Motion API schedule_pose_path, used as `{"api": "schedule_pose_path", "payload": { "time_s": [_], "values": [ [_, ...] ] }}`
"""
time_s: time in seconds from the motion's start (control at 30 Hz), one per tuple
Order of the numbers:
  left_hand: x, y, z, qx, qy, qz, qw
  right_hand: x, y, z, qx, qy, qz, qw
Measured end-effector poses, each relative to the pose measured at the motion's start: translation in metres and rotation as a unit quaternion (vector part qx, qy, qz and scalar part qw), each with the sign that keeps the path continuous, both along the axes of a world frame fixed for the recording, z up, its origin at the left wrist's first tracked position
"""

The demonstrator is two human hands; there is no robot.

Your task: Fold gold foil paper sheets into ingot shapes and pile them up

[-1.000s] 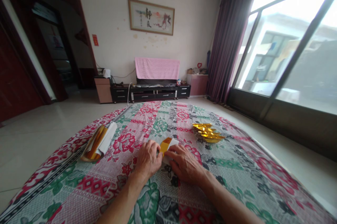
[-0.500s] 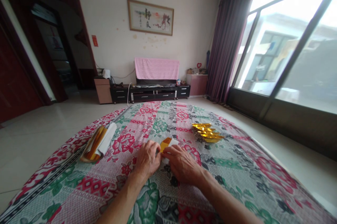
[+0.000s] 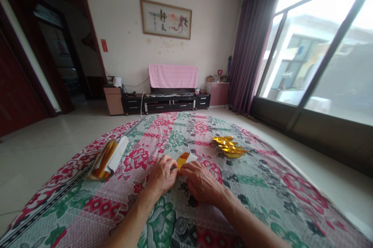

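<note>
Between my two hands is a sheet of gold foil paper [image 3: 183, 159], its white back turned up on the right side. My left hand [image 3: 163, 173] is closed, with thumb and fingers pinching the sheet's near left edge. The curled fingers of my right hand [image 3: 201, 180] press on the near right part, over the white side. Both hands rest low over the flowered cloth [image 3: 159, 155], and the fingertips hide the sheet's near edge. Beyond my right hand lies a row of folded gold paper ingots [image 3: 230, 148], nested together.
To the left lies a curled stack of gold and white paper sheets [image 3: 107, 159]. The cloth covers a round-edged table. Past its far edge stand a low black TV cabinet [image 3: 171, 103] and a pink-draped television [image 3: 173, 76]. A large window [image 3: 314, 61] is at right.
Both hands stay on the sheet with only a slight shift of the fingers. The gold ingots and the paper stack have not moved.
</note>
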State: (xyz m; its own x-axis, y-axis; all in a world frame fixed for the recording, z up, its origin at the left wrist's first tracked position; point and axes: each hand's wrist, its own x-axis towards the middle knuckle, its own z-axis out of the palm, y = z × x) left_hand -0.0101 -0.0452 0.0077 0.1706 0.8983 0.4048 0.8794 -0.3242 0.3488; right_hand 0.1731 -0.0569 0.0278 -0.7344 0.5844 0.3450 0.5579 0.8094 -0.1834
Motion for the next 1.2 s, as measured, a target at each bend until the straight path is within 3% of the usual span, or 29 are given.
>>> {"api": "schedule_pose_path", "payload": {
  "time_s": [0.3, 0.53, 0.67, 0.9, 1.0, 1.07, 1.2],
  "values": [
    [0.001, -0.005, 0.007, -0.005, -0.021, -0.003, 1.000, 0.001, -0.002, 0.005, -0.013, -0.013, -0.008, 1.000],
    [-0.015, 0.010, 0.000, -0.040, -0.078, -0.035, 0.996, 0.001, -0.002, 0.005, -0.019, -0.004, -0.008, 1.000],
    [-0.020, 0.017, 0.002, -0.063, -0.060, -0.051, 0.995, 0.001, -0.003, 0.005, -0.016, -0.004, -0.014, 1.000],
    [-0.021, 0.032, 0.030, -0.124, 0.050, -0.131, 0.982, 0.001, -0.003, 0.007, -0.021, -0.008, -0.012, 1.000],
    [-0.019, 0.044, 0.045, -0.186, 0.081, -0.174, 0.964, 0.001, -0.004, 0.007, -0.025, -0.005, -0.011, 1.000],
    [-0.016, 0.050, 0.051, -0.263, 0.095, -0.173, 0.944, 0.002, -0.004, 0.007, -0.026, -0.004, -0.011, 1.000],
    [-0.012, 0.057, 0.056, -0.312, 0.090, -0.173, 0.930, 0.003, -0.003, 0.007, -0.031, -0.005, -0.009, 0.999]
  ]
}}
